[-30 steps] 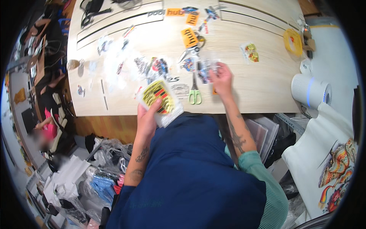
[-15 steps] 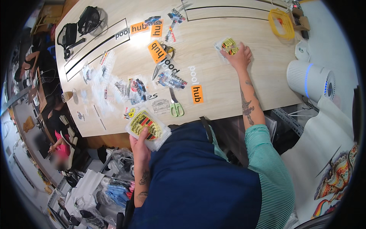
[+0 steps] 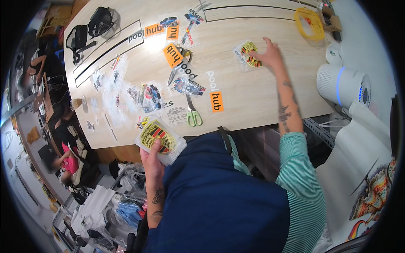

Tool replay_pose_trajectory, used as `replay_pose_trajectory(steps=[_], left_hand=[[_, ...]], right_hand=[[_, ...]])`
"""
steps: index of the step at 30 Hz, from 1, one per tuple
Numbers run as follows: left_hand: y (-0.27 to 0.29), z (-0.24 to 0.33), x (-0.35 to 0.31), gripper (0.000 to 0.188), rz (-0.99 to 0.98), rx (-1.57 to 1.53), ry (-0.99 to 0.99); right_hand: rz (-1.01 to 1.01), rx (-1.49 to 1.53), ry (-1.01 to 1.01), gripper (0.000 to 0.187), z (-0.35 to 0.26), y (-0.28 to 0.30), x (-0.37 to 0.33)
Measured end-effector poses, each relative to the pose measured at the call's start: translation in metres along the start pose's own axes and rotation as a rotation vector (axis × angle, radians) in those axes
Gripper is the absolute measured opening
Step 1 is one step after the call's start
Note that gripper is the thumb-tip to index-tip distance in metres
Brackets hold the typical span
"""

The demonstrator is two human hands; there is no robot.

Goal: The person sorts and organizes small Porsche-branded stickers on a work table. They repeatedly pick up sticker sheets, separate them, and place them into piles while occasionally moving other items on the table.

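In my left hand (image 3: 152,162), at the table's near edge, is a stack of crest stickers (image 3: 169,145) with clear backing. The crest is yellow, red and black, and my thumb presses on its face. My right hand (image 3: 272,55) is over the table at the right, thumb and fingers spread. Beside its thumb lies a small pile of similar crest stickers (image 3: 249,49) on the wooden tabletop (image 3: 236,25). Whether the thumb tip touches that pile I cannot tell.
Green-handled scissors (image 3: 194,117), orange-and-clear stickers (image 3: 217,102) and car decals (image 3: 187,86) lie mid-table. A black headgear strap (image 3: 99,22) sits far left, a yellow basket (image 3: 310,24) far right. A white air purifier (image 3: 344,87) stands right. Other people sit at the left.
My right hand has drawn back to the right from the sticker pile and its fingers have spread, uncovering more of the crest. My left hand still holds its stack.
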State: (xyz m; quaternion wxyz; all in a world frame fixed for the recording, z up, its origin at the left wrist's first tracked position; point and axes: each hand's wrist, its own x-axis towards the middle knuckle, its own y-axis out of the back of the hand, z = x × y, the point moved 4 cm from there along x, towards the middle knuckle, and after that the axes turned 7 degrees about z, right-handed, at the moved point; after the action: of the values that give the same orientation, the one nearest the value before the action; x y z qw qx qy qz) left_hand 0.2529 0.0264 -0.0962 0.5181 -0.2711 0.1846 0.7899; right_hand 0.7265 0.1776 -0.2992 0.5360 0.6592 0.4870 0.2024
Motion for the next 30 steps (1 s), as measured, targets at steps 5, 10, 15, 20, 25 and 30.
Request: replay_pose_trajectory(steps=[5,10,15,20,25,30], left_hand=[[0.009,-0.006,0.0,0.037,0.015,0.013,-0.006],[0.008,-0.003,-0.003,0.038,0.003,-0.021,-0.026],[0.025,-0.007,-0.005,0.038,0.054,-0.041,-0.039],[0.028,-0.007,-0.002,0.039,0.055,-0.056,-0.028],[0.031,-0.009,-0.005,0.038,0.075,-0.095,-0.054],[0.028,-0.007,-0.005,0.037,0.048,-0.133,-0.052]], right_hand=[[-0.117,-0.26,0.807,0.106,-0.038,0.002,0.022],[-0.116,-0.303,0.948,0.094,-0.054,-0.031,0.021],[-0.264,-0.32,0.815,0.077,-0.046,-0.023,0.019],[-0.284,-0.325,0.681,0.076,-0.037,-0.013,0.014],[-0.315,-0.351,0.592,0.077,-0.028,-0.014,0.014],[-0.12,-0.349,0.688,0.071,-0.005,-0.018,0.011]])
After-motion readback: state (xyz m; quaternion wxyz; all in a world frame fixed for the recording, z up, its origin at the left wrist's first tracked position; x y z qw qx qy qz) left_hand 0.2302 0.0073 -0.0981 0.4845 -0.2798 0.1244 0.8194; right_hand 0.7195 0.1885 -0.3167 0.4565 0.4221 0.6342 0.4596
